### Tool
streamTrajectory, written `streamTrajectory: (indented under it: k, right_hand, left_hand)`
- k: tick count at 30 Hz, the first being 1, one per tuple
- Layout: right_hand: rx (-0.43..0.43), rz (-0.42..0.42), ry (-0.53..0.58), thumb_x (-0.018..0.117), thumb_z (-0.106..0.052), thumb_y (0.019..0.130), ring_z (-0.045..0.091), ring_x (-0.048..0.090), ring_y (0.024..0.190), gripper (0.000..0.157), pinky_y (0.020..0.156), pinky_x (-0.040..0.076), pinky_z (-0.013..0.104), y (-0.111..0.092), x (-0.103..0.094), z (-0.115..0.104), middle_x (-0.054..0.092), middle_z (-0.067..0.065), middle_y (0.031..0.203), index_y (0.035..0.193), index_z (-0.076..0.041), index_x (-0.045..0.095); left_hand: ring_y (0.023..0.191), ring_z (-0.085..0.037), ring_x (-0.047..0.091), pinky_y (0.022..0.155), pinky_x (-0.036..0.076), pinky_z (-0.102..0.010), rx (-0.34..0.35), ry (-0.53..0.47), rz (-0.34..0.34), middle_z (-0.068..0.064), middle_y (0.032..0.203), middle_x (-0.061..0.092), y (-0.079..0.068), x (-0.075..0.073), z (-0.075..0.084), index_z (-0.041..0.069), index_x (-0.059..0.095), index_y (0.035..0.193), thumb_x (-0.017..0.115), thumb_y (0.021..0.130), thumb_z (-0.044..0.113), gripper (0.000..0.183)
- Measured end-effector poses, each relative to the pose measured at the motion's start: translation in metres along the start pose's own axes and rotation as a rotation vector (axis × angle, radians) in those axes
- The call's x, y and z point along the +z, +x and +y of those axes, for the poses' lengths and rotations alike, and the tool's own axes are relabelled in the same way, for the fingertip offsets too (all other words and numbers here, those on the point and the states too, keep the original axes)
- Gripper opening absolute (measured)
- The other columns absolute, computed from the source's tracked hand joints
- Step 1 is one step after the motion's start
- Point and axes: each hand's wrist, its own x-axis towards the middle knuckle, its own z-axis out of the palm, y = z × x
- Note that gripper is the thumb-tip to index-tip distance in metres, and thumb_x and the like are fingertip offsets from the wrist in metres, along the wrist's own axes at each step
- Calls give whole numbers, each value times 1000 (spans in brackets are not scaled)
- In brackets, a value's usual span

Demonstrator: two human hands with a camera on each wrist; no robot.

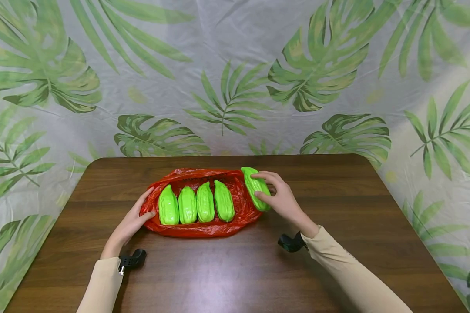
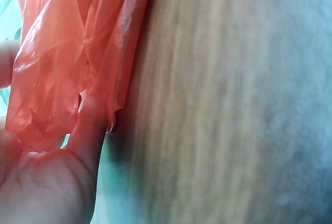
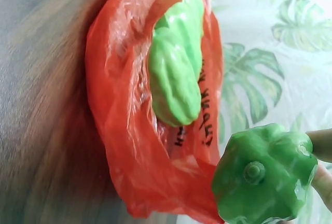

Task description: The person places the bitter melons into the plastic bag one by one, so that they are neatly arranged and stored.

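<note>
A red plastic bag (image 1: pixel 207 231) lies on the table with its mouth spread wide. Inside it, several shiny green gourds (image 1: pixel 187 205), lumpy and long like bitter gourds, stand side by side in a row. My left hand (image 1: pixel 130 225) grips the bag's left edge, and in the left wrist view the thin film (image 2: pixel 57 53) drapes over the fingers. At the bag's right end my right hand (image 1: pixel 285 201) holds another green gourd (image 1: pixel 252 184) between thumb and fingers. Its blunt end with a small round nub (image 3: pixel 254 172) faces the right wrist camera, overlapping the bag's rim there.
A dark brown wooden table (image 1: pixel 219 274) carries the bag near its middle. Behind it hangs a pale cloth (image 1: pixel 235 143) printed with green leaves. Dark lettering (image 3: pixel 205 105) shows on the bag's inner wall. Black wrist mounts (image 1: pixel 133 259) sit below both hands.
</note>
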Motion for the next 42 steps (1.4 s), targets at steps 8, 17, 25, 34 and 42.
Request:
streamTrajectory:
  k: [8,17,25,34,42]
  right_hand:
    - [-3,-26,30,67,-10,89,35,47,121,40,94,42,52,4,14,2,44,19,137,128,-3,59]
    - [6,-37,-93,68,-9,87,29,49,118,40,89,45,46,9,27,8,50,14,131,127,-9,61]
    - [6,-49,-138,68,-9,87,29,51,113,41,90,45,46,12,35,10,52,15,129,127,-8,60]
    - [-1,-55,-167,67,-10,89,31,48,119,41,93,42,50,15,43,13,51,16,131,128,-6,59]
    - [31,-94,-170,64,-12,91,31,51,114,42,89,48,45,16,46,15,49,18,132,132,-4,56]
  left_hand:
    - [137,-47,13,106,16,-63,3,3,2,-26,154,7,0,0,0,8,11,154,50,93,4,72]
    - [137,-47,14,106,17,-63,-2,-1,2,-26,154,8,-1,0,0,8,11,154,51,94,4,72]
    - [137,-47,13,106,16,-63,-5,11,1,-26,154,8,0,0,1,8,11,154,51,94,5,72]
    - [137,-47,13,106,16,-63,-10,2,-2,-25,154,7,0,0,1,9,10,154,51,94,5,72]
    - [137,-47,13,106,17,-63,-31,2,3,-25,155,7,0,0,2,11,10,154,51,94,5,73]
